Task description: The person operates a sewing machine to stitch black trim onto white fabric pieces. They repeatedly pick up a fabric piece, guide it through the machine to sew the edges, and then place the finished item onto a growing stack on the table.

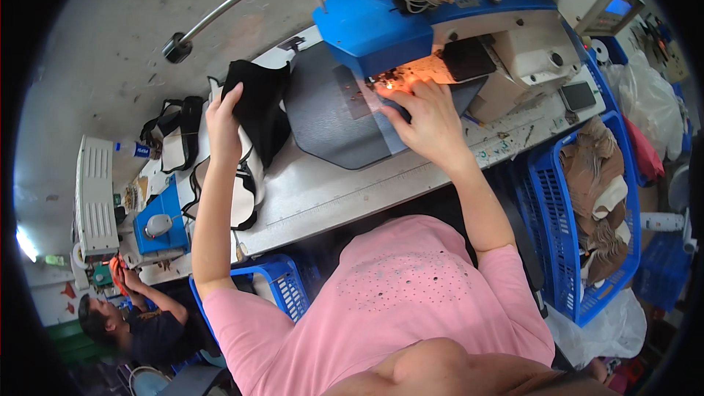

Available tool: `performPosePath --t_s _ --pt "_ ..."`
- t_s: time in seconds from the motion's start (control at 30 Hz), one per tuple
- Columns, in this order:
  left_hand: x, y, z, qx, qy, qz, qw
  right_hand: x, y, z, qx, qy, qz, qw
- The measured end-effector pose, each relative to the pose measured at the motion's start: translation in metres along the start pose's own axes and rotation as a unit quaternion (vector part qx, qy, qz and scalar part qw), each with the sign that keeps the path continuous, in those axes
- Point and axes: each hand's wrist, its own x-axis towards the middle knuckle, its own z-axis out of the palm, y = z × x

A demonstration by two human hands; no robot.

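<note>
At the left of the bench my left hand (224, 119) pinches the edge of a black fabric piece (258, 106), thumb on top. The piece stands partly raised above black-and-white sewn pieces (248, 187). My right hand (429, 119) lies under the blue head of a sewing machine (374, 28), on the dark extension plate (334, 121). Its fingers are bent and the thumb is held apart, with nothing visible held in it. The fingertips are close to the lit needle area (411, 73), where dark scraps are scattered; the needle itself is hard to make out.
Blue baskets stand at the right (546, 213), holding brown fabric pieces (595, 176), and below the bench at left (290, 286). A metal rod (238, 1) reaches over the bench. A phone-like device (578, 96) lies right. Another person (143, 315) works at lower left.
</note>
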Motion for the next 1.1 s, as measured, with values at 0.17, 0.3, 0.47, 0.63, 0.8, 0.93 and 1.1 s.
performPosePath --t_s 0.17,0.3,0.47,0.63,0.8,0.93,1.1 --pt "-0.076 0.042 -0.021 -0.015 -0.066 0.027 0.997 0.002 -0.014 0.002 0.166 -0.079 0.014 0.983" --pt "-0.109 0.035 -0.017 -0.073 -0.063 0.028 0.995 0.004 -0.054 0.007 0.420 -0.198 0.012 0.885" --pt "-0.117 0.011 0.004 -0.099 -0.064 0.013 0.993 0.003 -0.067 0.013 0.587 -0.143 0.154 0.782" --pt "-0.114 -0.008 0.012 -0.128 -0.077 0.007 0.989 -0.002 -0.056 0.023 0.598 -0.100 0.168 0.778" --pt "-0.113 -0.014 0.016 -0.115 -0.091 0.009 0.989 -0.004 -0.049 0.026 0.596 -0.074 0.158 0.784" --pt "-0.114 -0.016 0.018 -0.131 -0.094 -0.007 0.987 -0.007 -0.046 0.028 0.595 -0.077 0.161 0.783" --pt "-0.124 -0.007 0.023 -0.162 -0.101 -0.079 0.978 -0.006 -0.062 0.019 0.650 -0.093 0.151 0.739"
